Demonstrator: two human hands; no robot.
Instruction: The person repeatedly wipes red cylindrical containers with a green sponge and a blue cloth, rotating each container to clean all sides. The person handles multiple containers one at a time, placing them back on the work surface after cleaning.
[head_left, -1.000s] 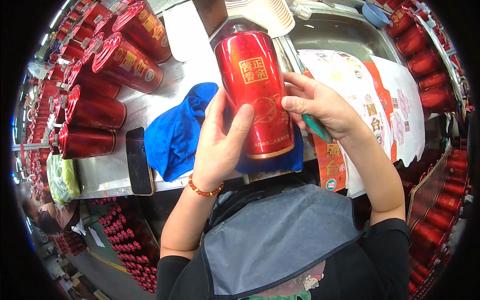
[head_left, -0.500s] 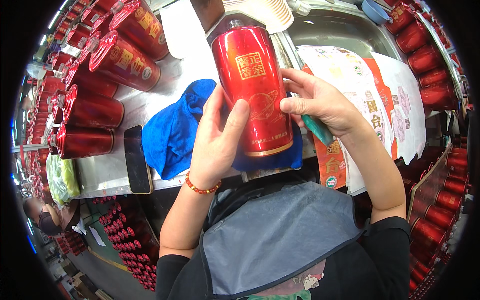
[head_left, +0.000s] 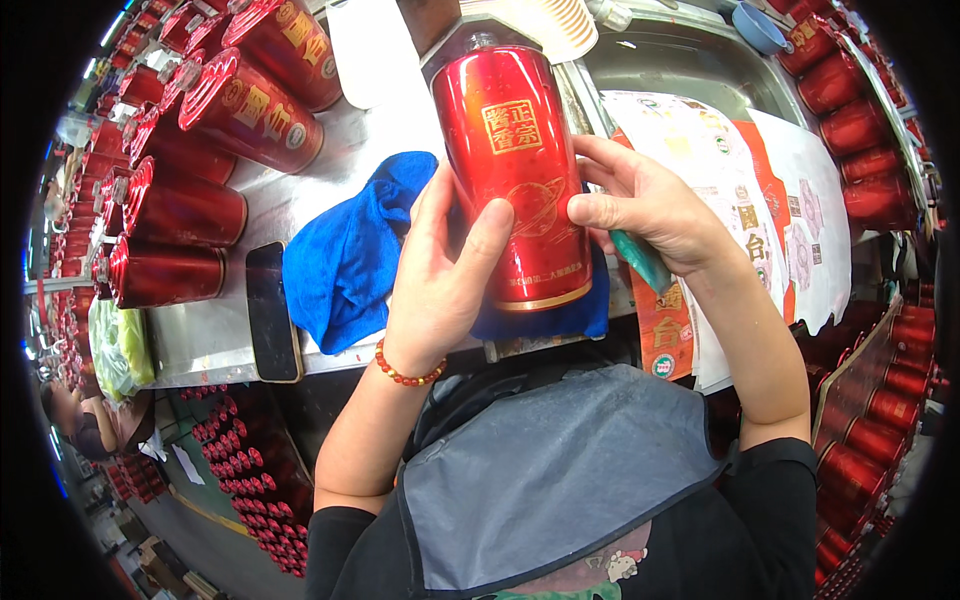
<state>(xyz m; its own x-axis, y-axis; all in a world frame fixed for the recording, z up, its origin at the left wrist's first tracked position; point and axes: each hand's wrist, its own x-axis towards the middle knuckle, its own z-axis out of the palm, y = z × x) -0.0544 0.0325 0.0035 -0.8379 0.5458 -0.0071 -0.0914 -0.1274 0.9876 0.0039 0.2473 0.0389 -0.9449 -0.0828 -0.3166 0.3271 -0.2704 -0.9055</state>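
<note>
The left hand wraps the left side of a red glossy bottle, its thumb across the front. The right hand, fingers half curled, sets its thumb at the bottle's right edge and grips a green tool. The bottle lies between both hands above a blue cloth, neck pointing away, bearing small gold characters, a ringed planet and a square gold seal. Beyond, printed label sheets show gold characters; labelled red bottles crowd the left.

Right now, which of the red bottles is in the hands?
The centre red bottle, showing a gold square emblem, between the left hand and right hand. Neither hand touches the other red bottles grouped toward both picture edges.
</note>
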